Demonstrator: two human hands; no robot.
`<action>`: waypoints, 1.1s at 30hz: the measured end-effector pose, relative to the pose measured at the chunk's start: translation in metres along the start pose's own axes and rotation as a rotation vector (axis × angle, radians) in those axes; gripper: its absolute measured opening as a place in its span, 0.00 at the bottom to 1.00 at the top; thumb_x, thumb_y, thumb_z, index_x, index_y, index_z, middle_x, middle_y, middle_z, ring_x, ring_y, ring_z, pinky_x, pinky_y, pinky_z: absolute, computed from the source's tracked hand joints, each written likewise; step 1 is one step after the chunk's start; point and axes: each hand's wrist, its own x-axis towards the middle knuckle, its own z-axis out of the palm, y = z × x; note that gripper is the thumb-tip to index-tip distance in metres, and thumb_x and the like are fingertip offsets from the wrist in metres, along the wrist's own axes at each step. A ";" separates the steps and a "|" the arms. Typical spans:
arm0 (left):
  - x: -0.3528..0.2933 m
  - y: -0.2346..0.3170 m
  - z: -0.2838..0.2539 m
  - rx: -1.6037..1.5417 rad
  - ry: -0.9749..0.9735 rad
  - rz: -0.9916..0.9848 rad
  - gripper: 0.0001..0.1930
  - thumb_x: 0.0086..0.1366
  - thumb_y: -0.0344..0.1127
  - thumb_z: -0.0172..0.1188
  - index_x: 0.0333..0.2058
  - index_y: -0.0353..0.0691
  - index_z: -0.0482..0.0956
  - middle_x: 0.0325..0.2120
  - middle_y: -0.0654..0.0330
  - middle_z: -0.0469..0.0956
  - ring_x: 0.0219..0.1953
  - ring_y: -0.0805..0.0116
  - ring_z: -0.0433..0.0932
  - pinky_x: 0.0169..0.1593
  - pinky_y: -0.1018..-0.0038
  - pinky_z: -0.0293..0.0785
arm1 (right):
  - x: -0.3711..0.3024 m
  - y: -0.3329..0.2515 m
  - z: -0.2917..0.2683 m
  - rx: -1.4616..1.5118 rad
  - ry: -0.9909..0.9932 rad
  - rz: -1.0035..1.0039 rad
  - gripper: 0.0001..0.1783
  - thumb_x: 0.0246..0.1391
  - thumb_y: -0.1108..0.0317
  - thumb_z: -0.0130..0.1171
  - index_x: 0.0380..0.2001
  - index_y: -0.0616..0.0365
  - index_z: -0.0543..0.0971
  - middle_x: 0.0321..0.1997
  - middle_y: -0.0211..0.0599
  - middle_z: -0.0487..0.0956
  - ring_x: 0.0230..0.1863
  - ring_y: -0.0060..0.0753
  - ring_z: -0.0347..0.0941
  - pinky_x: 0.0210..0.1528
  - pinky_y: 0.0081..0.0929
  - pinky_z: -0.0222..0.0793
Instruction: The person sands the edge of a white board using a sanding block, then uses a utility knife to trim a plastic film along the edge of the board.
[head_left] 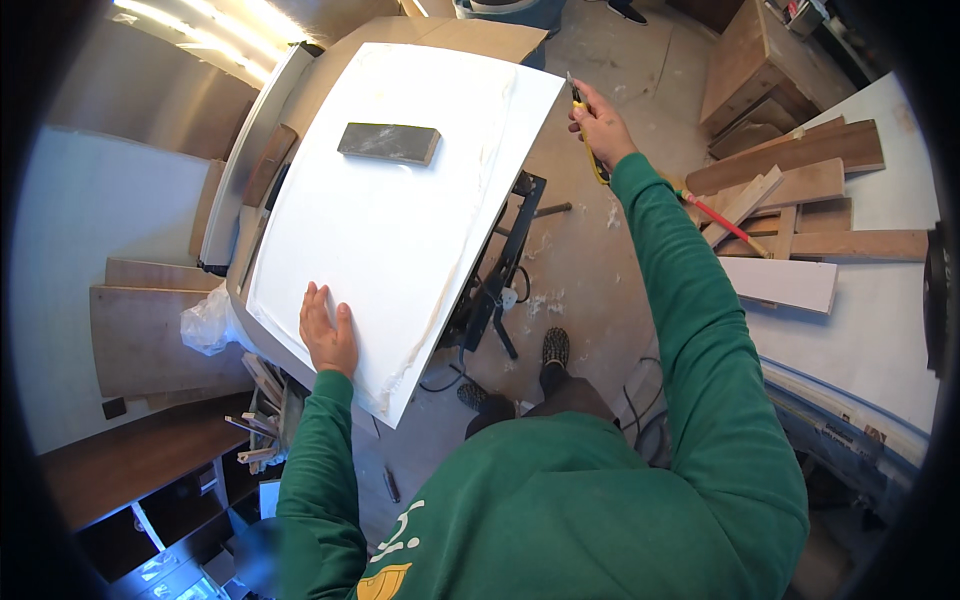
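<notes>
White sheet board point(400, 230) is laid on a stand, pressed flat near its lower edge by the open left hand point(328, 335). A yellow utility knife point(585, 135) is gripped in the closed right hand point(603, 125) at the board's far right corner. A grey block point(389, 142) is rested on top.

The white sheet point(400, 220) looks smooth and matt (wrinkled along its right edge); the dark block point(389, 142) seems rough stone; far-right planks point(800, 185) are bare wood.
</notes>
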 end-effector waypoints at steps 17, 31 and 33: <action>0.002 0.004 0.000 -0.034 -0.016 0.009 0.25 0.73 0.44 0.52 0.65 0.40 0.67 0.70 0.52 0.61 0.73 0.52 0.56 0.73 0.55 0.47 | 0.028 0.046 -0.005 -0.257 0.086 -0.316 0.28 0.65 0.73 0.54 0.67 0.37 0.73 0.40 0.26 0.73 0.42 0.22 0.68 0.53 0.20 0.65; 0.003 0.003 0.003 -0.050 -0.006 0.014 0.25 0.72 0.42 0.52 0.64 0.38 0.68 0.70 0.50 0.62 0.72 0.52 0.57 0.73 0.56 0.49 | -0.066 0.029 0.029 -0.218 -0.165 -0.419 0.30 0.62 0.79 0.51 0.65 0.46 0.75 0.40 0.31 0.71 0.41 0.25 0.67 0.51 0.20 0.65; 0.003 0.001 0.003 -0.061 0.001 0.016 0.25 0.72 0.42 0.53 0.64 0.38 0.68 0.70 0.50 0.62 0.72 0.52 0.57 0.73 0.56 0.49 | -0.090 0.026 0.046 -0.155 -0.221 -0.360 0.34 0.57 0.83 0.50 0.64 0.42 0.77 0.39 0.33 0.71 0.40 0.30 0.69 0.49 0.24 0.67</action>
